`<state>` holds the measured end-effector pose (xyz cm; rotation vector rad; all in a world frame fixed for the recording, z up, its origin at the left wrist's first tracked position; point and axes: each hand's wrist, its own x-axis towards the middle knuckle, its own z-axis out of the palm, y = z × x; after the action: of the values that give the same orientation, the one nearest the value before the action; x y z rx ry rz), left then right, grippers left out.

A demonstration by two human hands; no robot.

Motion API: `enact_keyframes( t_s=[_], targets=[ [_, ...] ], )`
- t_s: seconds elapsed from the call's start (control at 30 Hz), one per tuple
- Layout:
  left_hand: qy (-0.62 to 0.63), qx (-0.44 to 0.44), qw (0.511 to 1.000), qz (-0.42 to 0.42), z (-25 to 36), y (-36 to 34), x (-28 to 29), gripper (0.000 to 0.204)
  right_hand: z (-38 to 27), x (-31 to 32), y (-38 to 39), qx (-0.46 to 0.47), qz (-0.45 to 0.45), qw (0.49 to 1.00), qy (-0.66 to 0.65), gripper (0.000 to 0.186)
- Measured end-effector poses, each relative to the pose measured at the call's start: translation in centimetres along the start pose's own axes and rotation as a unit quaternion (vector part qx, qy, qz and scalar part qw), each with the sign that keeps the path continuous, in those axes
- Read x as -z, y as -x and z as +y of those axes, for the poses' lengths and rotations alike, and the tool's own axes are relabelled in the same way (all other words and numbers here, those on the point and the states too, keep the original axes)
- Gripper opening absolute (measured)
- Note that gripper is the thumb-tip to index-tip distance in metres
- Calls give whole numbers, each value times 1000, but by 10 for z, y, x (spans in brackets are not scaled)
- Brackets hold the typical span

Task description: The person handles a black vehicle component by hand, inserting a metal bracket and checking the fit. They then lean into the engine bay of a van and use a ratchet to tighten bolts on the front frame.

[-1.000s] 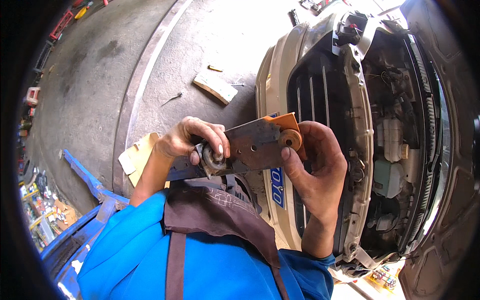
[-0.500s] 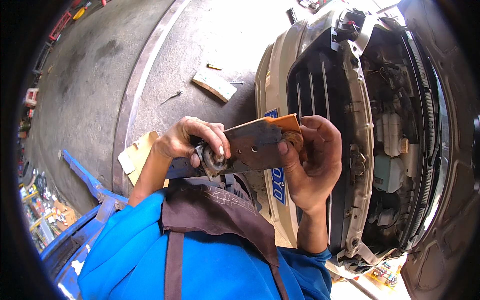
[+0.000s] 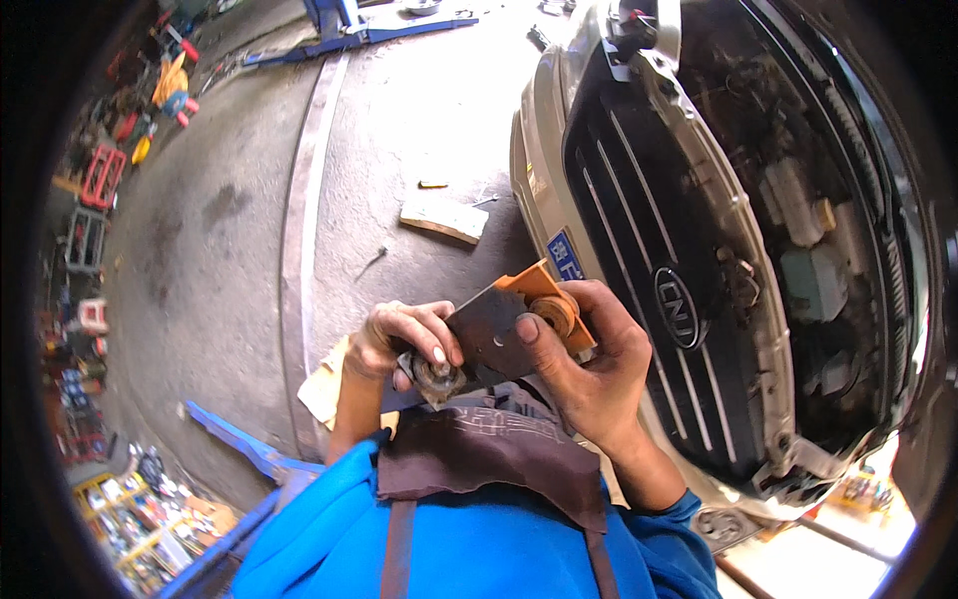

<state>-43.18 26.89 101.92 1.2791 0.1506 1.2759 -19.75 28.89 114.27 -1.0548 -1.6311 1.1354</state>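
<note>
I hold a flat, rusty steel plate [image 3: 489,324] tilted up to the right, with an orange-painted end [image 3: 524,283]. My left hand [image 3: 404,339] grips a grimy round metal fitting [image 3: 439,384] at the plate's lower left, fingertips resting on it. At the upper right, my right hand [image 3: 589,369] holds the plate's orange end, with the thumb on or beside a rusty round bushing [image 3: 554,315]. The plate is above my brown apron [image 3: 479,459], close to the front of a beige vehicle.
The vehicle's black grille [image 3: 629,210] and open engine bay [image 3: 788,170] are at the right. Blue steel frames [image 3: 239,449] lie at lower left and top. A wooden block [image 3: 444,220] and a yellow sheet [image 3: 319,394] are on the concrete floor; shelves of parts [image 3: 150,509] line the left.
The camera view has shifted, showing more floor and the blue frame at top. My hands and the plate sit lower in the picture, and the plate slopes more steeply up to the right.
</note>
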Motion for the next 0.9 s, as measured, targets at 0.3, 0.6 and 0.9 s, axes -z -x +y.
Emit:
enact_keyframes(
  t_s=[0.3,0.6,0.9],
  targets=[
    [52,27,998,25,-1,4,-4,41,4,-4,4,119,48,991,48,19],
    [-19,50,984,169,-35,52,28,54,23,21,-3,25,50,997,56,33],
    [-62,148,986,49,-62,0,12,56,41,66,30,10,172,985,20,28]
  ],
)
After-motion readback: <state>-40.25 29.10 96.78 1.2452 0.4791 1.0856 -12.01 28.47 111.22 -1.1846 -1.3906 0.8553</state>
